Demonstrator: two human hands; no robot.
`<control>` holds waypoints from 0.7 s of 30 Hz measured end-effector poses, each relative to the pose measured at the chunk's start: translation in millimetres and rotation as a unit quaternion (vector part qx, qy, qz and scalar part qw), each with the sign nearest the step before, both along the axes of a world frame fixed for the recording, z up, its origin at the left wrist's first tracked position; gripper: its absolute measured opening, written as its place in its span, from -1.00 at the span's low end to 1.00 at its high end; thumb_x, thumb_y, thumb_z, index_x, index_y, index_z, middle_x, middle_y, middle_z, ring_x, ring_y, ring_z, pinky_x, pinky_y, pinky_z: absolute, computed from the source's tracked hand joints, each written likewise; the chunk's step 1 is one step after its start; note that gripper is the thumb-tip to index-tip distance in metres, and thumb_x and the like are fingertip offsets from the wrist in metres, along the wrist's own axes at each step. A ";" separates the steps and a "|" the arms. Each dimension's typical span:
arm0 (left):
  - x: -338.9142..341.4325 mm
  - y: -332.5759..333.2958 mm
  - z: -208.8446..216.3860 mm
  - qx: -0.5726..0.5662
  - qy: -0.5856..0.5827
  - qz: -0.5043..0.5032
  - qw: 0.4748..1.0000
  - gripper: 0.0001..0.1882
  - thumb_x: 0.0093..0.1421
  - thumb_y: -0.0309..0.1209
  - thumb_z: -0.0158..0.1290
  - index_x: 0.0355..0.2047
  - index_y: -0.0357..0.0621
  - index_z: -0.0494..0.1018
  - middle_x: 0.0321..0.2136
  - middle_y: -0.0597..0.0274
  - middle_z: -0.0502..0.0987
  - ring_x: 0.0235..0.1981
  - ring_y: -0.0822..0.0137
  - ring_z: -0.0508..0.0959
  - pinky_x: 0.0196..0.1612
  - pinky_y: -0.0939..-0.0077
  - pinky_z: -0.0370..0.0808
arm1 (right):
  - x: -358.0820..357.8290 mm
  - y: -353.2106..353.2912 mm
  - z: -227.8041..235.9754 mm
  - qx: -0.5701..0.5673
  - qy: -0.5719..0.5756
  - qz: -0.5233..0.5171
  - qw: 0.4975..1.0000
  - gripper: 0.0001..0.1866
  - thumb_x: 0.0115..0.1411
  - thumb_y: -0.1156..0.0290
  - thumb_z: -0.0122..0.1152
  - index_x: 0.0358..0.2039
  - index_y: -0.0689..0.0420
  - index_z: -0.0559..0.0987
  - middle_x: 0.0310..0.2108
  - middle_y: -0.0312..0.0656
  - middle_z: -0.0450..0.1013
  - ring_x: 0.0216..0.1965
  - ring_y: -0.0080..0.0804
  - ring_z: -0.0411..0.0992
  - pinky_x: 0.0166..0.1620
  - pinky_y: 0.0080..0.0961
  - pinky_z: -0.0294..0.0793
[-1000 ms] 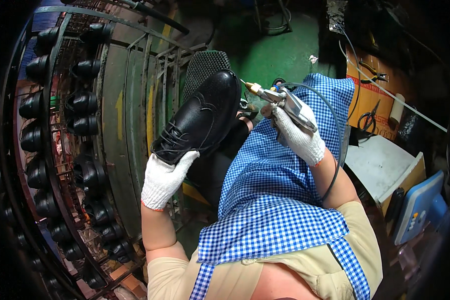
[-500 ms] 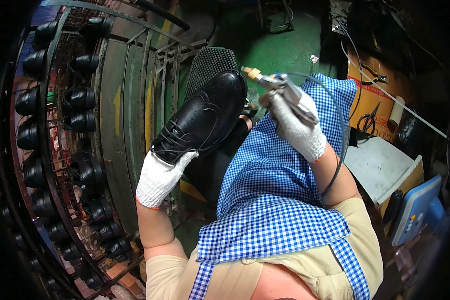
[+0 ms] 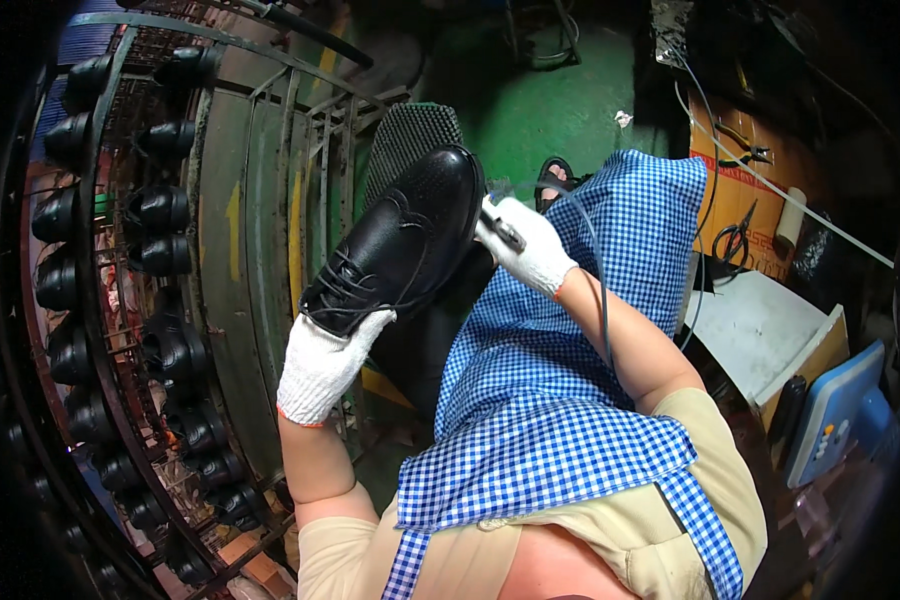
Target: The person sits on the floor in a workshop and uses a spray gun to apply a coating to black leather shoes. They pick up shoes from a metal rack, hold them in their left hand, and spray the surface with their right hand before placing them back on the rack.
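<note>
A black lace-up shoe (image 3: 410,225) is held up in front of me, its toe pointing away and its laces tied. My left hand (image 3: 325,365), in a white knit glove, grips it at the heel end, with the fingers partly hidden by the shoe. My right hand (image 3: 530,245), gloved the same way, is closed around a metal spray gun (image 3: 502,230). That gun is beside the right edge of the shoe; its nozzle is hidden behind the shoe or the hand. A thin hose (image 3: 600,270) runs from it back along my right forearm.
Metal racks (image 3: 100,250) with rows of black shoes (image 3: 160,208) stand on the left. On the right are a cardboard box (image 3: 735,210) with pliers (image 3: 745,148) and scissors (image 3: 735,240) on it, a white board (image 3: 755,315) and a blue device (image 3: 835,420). A dark textured mat (image 3: 410,135) lies beyond the shoe.
My right hand has moved left and slightly down with the spray gun, from above the apron to the side of the shoe. The shoe and left hand have barely shifted.
</note>
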State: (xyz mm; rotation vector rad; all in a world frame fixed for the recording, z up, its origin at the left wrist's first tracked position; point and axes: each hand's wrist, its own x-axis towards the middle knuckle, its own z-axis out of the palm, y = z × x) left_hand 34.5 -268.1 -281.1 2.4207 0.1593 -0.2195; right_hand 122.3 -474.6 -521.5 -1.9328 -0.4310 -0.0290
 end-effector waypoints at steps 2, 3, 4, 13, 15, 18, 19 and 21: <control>-1.2 -0.3 1.5 0.012 0.003 -0.002 1.000 -0.62 0.17 -0.43 0.40 -0.02 -0.28 0.62 -0.10 0.06 0.72 -0.09 0.24 0.72 0.03 0.39 0.60 | -4.1 -16.0 11.5 0.026 -0.008 0.037 0.999 -0.73 0.33 0.26 0.30 -0.03 0.08 0.62 -0.39 -0.08 0.46 -0.33 -0.09 0.52 -0.25 -0.24 0.53; -1.4 -0.7 2.8 0.017 0.005 -0.005 1.000 -0.62 0.17 -0.43 0.40 -0.02 -0.28 0.62 -0.11 0.06 0.72 -0.09 0.24 0.72 0.03 0.39 0.60 | -1.9 -18.7 12.6 0.064 -0.011 0.015 0.998 -0.72 0.34 0.26 0.29 -0.02 0.10 0.61 -0.35 -0.06 0.47 -0.32 -0.07 0.53 -0.23 -0.23 0.53; -1.4 -1.8 3.7 0.022 -0.003 -0.006 1.000 -0.62 0.17 -0.43 0.40 -0.02 -0.28 0.62 -0.11 0.06 0.72 -0.09 0.24 0.72 0.02 0.40 0.60 | 1.9 -22.8 14.2 0.101 -0.017 -0.006 0.995 -0.71 0.34 0.26 0.28 -0.01 0.12 0.59 -0.31 -0.03 0.48 -0.31 -0.06 0.54 -0.21 -0.22 0.54; 3.3 -3.4 5.4 0.024 -0.008 -0.022 0.999 -0.63 0.18 -0.44 0.39 -0.02 -0.29 0.62 -0.11 0.09 0.72 -0.10 0.28 0.72 0.02 0.40 0.60 | 29.0 -42.3 90.8 0.211 -0.114 0.005 0.971 -0.36 0.38 0.62 0.01 0.45 0.24 0.17 0.08 -0.04 0.47 -0.39 -0.55 0.47 -0.28 -0.62 0.57; 2.4 -3.7 1.6 0.000 0.005 0.005 1.000 -0.62 0.18 -0.43 0.39 -0.02 -0.29 0.62 -0.11 0.10 0.72 -0.09 0.28 0.72 0.03 0.40 0.60 | 30.6 -43.5 89.5 0.182 -0.151 -0.010 0.972 -0.36 0.37 0.63 -0.01 0.45 0.24 0.16 0.10 -0.02 0.47 -0.34 -0.54 0.51 -0.27 -0.60 0.59; -0.1 0.6 -1.9 0.021 0.000 0.012 1.000 -0.62 0.18 -0.42 0.40 -0.02 -0.29 0.62 -0.11 0.10 0.72 -0.10 0.28 0.72 0.03 0.40 0.60 | 5.3 -56.6 87.0 0.311 -0.048 0.009 0.949 -0.51 0.39 0.64 -0.04 0.32 0.26 0.26 0.09 -0.02 0.44 -0.15 -0.40 0.56 -0.11 -0.51 0.61; 1.1 0.0 -2.3 0.010 0.001 0.011 1.000 -0.62 0.18 -0.42 0.40 -0.02 -0.29 0.62 -0.11 0.09 0.72 -0.10 0.28 0.72 0.03 0.40 0.60 | -4.1 -61.9 84.4 0.345 -0.013 0.004 0.938 -0.56 0.40 0.64 -0.05 0.28 0.27 0.29 0.09 -0.02 0.43 -0.08 -0.36 0.57 -0.06 -0.48 0.62; 1.0 -5.3 -0.7 -0.007 0.003 0.012 1.000 -0.62 0.18 -0.40 0.40 -0.03 -0.29 0.62 -0.11 0.08 0.72 -0.09 0.28 0.72 0.03 0.39 0.60 | -9.3 -71.9 72.1 0.315 -0.037 -0.006 0.949 -0.62 0.41 0.63 -0.02 0.22 0.27 0.33 0.05 -0.03 0.45 -0.07 -0.31 0.58 -0.02 -0.45 0.61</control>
